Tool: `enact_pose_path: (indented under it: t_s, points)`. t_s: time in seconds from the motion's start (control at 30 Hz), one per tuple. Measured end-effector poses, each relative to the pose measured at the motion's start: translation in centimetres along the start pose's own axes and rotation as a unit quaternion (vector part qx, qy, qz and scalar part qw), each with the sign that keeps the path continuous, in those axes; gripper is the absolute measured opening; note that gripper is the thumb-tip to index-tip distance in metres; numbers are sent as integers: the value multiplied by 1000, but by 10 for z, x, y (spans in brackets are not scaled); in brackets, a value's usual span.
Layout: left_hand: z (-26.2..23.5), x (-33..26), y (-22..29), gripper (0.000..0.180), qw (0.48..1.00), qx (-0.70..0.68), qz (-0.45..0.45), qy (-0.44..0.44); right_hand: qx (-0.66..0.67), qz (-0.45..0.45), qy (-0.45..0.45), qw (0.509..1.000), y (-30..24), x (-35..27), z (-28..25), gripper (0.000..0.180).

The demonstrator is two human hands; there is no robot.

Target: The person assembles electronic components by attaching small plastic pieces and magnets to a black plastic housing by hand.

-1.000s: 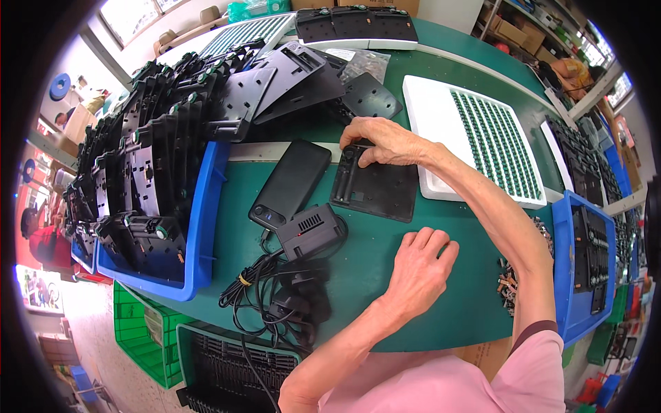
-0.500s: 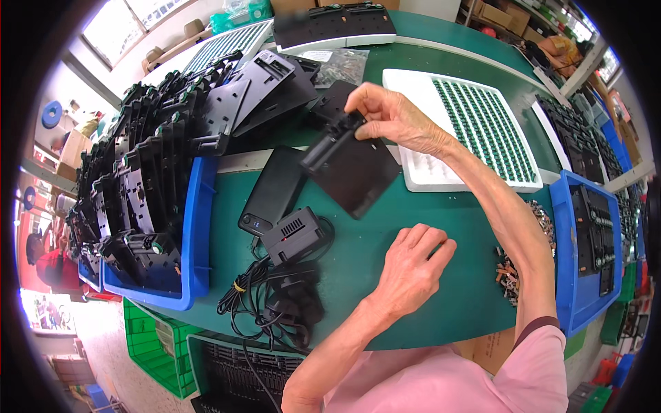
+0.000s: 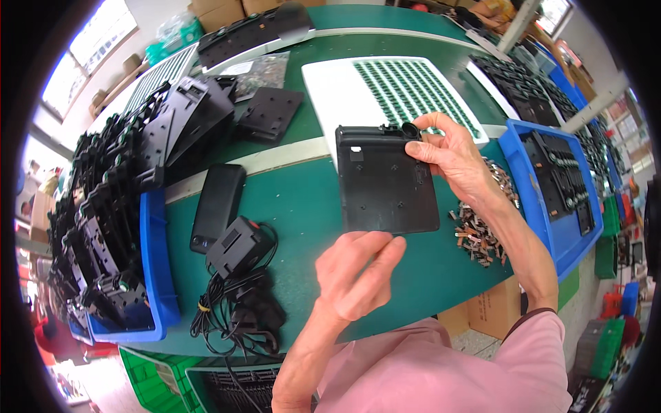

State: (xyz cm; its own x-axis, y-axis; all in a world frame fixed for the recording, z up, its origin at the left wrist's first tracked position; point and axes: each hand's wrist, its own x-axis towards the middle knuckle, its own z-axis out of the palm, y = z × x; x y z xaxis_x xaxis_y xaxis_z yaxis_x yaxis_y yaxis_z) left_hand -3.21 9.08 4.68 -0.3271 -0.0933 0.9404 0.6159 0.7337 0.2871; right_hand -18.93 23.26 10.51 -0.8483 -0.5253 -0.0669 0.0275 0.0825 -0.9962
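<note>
My right hand (image 3: 458, 165) pinches a flat black plastic plate (image 3: 389, 196) at its upper right corner, between thumb and fingers. A rounded ridge runs along the plate's top edge, with a small round knob beside my fingers and a white patch at upper left. My left hand (image 3: 354, 275) is closed, knuckles up, at the plate's lower edge; whether it touches the plate or has something in its fingers is hidden. A pile of small metal-and-brown pieces (image 3: 478, 237) lies below my right forearm. Behind the plate, a white foam tray (image 3: 330, 89) carries rows of small dark green parts.
At left, a blue bin (image 3: 162, 275) is heaped with black plastic parts. A black power bank (image 3: 219, 206), a black adapter box (image 3: 237, 246) and bundled cables (image 3: 220, 323) lie nearby. Another blue bin (image 3: 513, 148) stands right. A black plate (image 3: 270, 113) lies farther back.
My right hand has brought the black plate nearer and turned it upright, its face toward me. My left hand has moved to its lower edge. The whole view has shifted.
</note>
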Motion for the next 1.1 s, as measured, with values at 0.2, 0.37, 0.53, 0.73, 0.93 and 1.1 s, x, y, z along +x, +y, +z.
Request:
enact_pose_path:
  t_s: [0.2,0.37,0.53,0.73,0.93,1.1]
  points:
    - [-3,-4,-3,31,997,13,-50,-49,-103,32,-47,993,33,-29,-14,30]
    - [11,-3,-1,36,962,83,-158,-206,-115,34,-41,992,62,-46,3,27]
    - [17,-21,-10,36,919,112,-230,-300,-411,-150,-15,899,61,-45,1,29]
    - [16,-22,-15,34,918,126,-234,-295,-416,-233,44,878,42,11,-16,8]
    - [19,-20,-15,34,920,108,-243,-287,-491,-234,-50,838,38,64,-41,7]
    - [18,-20,-17,34,919,115,-243,-289,-491,-140,-179,841,19,81,-40,6]
